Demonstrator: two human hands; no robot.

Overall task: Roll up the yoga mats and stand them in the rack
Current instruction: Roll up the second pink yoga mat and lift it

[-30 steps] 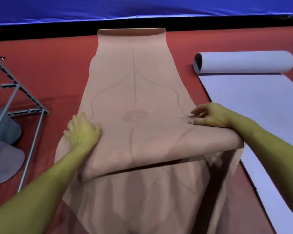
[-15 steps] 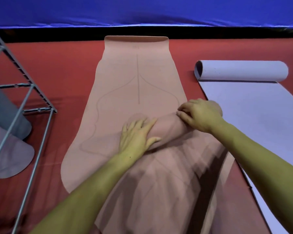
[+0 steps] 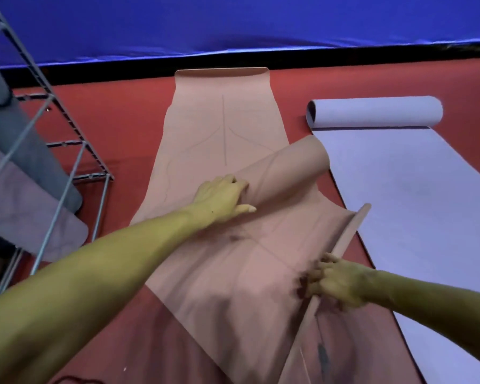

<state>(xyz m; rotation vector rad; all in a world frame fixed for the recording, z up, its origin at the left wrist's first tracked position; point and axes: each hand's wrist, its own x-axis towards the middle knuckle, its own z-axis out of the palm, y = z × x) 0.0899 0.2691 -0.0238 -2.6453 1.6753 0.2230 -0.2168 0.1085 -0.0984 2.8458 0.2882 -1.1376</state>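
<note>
A pink yoga mat (image 3: 222, 117) lies lengthwise on the red floor, its far half flat. Its near part is folded over into a loose, skewed roll (image 3: 286, 167) that slants up to the right. My left hand (image 3: 222, 198) rests on the left end of this roll, fingers over its curve and thumb stretched out. My right hand (image 3: 336, 281), blurred, grips the mat's raised right edge near me. A lilac mat (image 3: 416, 203) lies to the right, its far end curled into a roll (image 3: 374, 112). The metal wire rack (image 3: 67, 151) stands at the left.
Grey mats (image 3: 20, 151) lean inside and under the rack at the left. A blue tarp wall (image 3: 233, 23) with a black base strip closes off the far side. Red floor (image 3: 122, 115) shows between the rack and the pink mat.
My right hand has left the roll and come back toward me to the mat's right edge. The roll has loosened and swung askew. My left hand stays on the roll's left end.
</note>
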